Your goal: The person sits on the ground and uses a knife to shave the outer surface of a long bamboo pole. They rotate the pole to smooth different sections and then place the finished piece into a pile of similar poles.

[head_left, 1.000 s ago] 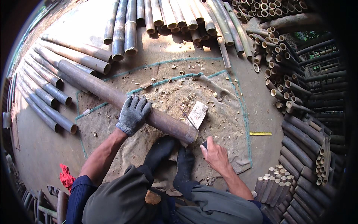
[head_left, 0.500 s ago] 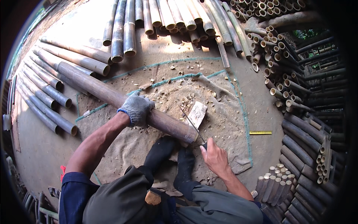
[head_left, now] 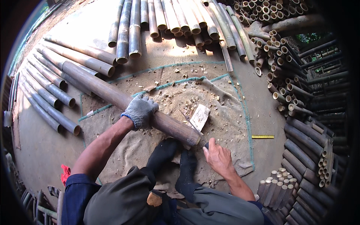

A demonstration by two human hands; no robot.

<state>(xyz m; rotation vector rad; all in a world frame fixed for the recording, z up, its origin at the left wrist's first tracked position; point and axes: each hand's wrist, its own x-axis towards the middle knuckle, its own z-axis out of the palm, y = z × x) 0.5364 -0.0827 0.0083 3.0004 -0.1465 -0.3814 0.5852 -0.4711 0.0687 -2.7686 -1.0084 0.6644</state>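
A long brown bamboo pole point(head_left: 176, 128) slants from the upper left down to just in front of my feet. My left hand point(head_left: 139, 111), in a grey knitted glove with a blue cuff, is closed over it from above. Bare, my right hand point(head_left: 218, 156) grips the black handle of a thin, long-bladed hand tool point(head_left: 206, 145) near the pole's cut end. Its blade runs up and left past that end, partly hidden by the pole; whether it has teeth is too fine to see. Beyond the end lies a pale wooden block point(head_left: 200, 117).
Under the work, a greyish-brown cloth point(head_left: 120, 146) carries sawdust and chips. Bamboo poles point(head_left: 135, 41) lie at the back, with more point(head_left: 62, 95) at left. Cut bamboo lengths point(head_left: 303, 129) are stacked along the right, beside an upright bundle point(head_left: 277, 189). A yellow ruler strip point(head_left: 263, 137) lies on the floor.
The view has shifted slightly. My right hand has drawn a little away from the pole's end with the tool, and less of the blade shows. My left hand keeps its hold.
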